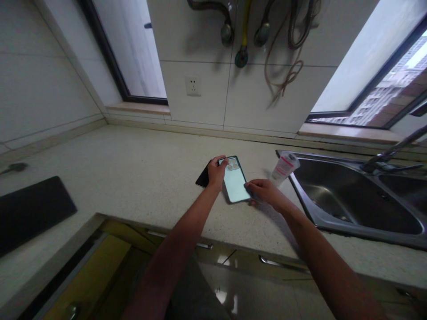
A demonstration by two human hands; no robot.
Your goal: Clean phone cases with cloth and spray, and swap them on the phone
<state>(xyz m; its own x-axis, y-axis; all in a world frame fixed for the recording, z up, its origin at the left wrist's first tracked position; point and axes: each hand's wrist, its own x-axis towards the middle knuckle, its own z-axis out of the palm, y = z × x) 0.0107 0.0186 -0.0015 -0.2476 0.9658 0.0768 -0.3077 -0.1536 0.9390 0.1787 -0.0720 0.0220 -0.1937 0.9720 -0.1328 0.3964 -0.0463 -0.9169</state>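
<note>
Above the countertop, both my hands hold a pale mint phone (236, 184) with a dark teal rim, its back and round camera rings facing up. My left hand (217, 171) grips its upper left edge, the thumb lying near the camera rings. At the lower right edge, my right hand (263, 191) pinches it between thumb and fingers. Beside my left hand lies a flat black object (203, 177), partly hidden by that hand; whether it is another phone I cannot tell. A clear plastic cup (284, 167) with pink print stands just beyond my right hand.
A steel sink (302, 202) with a faucet (383, 158) is set into the countertop (147, 178) on the right. At the far left lies a black flat panel (33, 211). An open drawer (83, 275) is below. Pipes and a socket (193, 86) are on the wall.
</note>
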